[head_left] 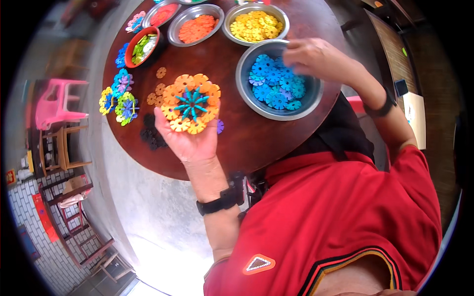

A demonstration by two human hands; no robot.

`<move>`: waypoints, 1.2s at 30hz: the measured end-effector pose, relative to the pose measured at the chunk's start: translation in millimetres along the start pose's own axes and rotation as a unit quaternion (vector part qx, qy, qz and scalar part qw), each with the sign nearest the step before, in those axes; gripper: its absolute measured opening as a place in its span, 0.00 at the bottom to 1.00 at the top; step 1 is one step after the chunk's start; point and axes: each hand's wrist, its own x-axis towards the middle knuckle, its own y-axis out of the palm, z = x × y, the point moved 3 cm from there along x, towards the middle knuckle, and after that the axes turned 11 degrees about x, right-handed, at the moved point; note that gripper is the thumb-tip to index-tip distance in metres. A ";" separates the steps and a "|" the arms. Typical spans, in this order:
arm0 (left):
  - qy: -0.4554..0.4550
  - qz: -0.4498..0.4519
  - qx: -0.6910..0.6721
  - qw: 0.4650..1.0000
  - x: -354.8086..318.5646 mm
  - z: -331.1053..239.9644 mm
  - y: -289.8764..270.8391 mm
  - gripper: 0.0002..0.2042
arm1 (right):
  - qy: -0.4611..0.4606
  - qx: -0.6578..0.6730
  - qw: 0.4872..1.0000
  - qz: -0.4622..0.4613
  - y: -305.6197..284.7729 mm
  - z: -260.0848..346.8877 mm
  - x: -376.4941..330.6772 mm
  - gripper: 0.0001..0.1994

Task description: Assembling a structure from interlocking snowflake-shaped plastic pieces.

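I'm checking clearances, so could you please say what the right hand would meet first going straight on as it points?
The right hand would probably meet the blue pieces in the grey bowl; blur leaves depth unclear.

1. Bright red shirt (316,217), short sleeves (417,165), pretty loose fit.
2. The neck trim (345,258) is striped in black, red and mustard, kinda sporty tbh.
3. There's a little patch (259,264) too: rounded triangle, orange edge, darker middle.
4. Black strap (217,203) on the left wrist with a chunky dark block (237,185), plus a dark band (381,107) on the right arm.
5. Black trousers (340,133).
6. Left hand (190,140) and right hand (318,59) are both bare.
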 end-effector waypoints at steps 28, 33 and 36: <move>0.049 -0.040 -0.030 0.998 2.1 -8.1 0.6 0.24 | 0.054 0.021 0.996 -0.071 11.7 29.1 -21.5 0.09; 0.055 -0.021 -0.058 0.997 5.0 -8.9 -2.2 0.25 | 0.057 0.036 0.993 -0.092 8.7 23.1 -18.7 0.08; 0.057 0.004 -0.083 0.995 6.6 -10.7 -11.5 0.27 | 0.075 0.051 0.989 -0.113 9.3 20.4 -19.7 0.08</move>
